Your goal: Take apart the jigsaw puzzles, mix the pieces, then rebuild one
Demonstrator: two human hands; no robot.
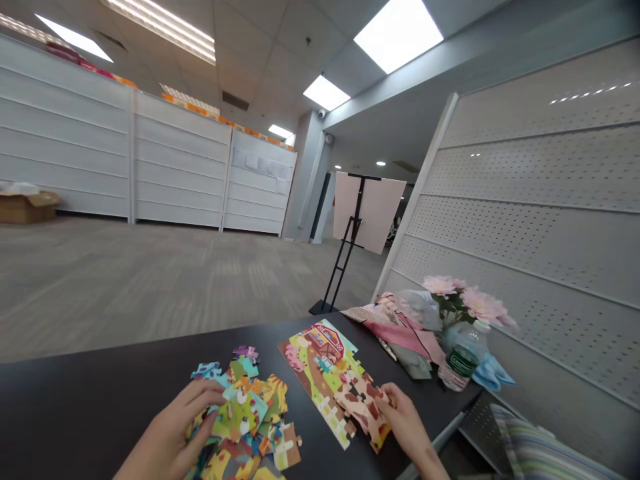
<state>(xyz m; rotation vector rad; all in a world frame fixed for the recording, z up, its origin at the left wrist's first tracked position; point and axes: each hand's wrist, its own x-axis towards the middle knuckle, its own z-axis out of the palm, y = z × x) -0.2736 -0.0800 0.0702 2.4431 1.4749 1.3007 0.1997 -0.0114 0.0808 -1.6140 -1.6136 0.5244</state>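
Note:
A heap of loose jigsaw puzzle pieces (pixel 235 460) lies on the dark table, left of a partly joined jigsaw puzzle (pixel 320 373). The joined part shows a red barn, a fence and a brown-spotted cow. My left hand (pixel 187 423) is at the heap's left side, its thumb and fingers closed around the edge of a green puzzle piece (pixel 237 413). At the joined puzzle's lower right edge, my right hand (pixel 405 423) pinches the cow section (pixel 363 407). The fingertips there are partly hidden.
Crumpled pink and grey cloths (pixel 400 327), a water bottle (pixel 463 357), pink flowers (pixel 473 300) and a blue cloth (pixel 493 372) crowd the table's right end. A perforated panel (pixel 540 220) rises beyond. Further off stand an easel (pixel 350 233) and a cardboard box (pixel 27 205). Striped fabric (pixel 545 447) sits lower right.

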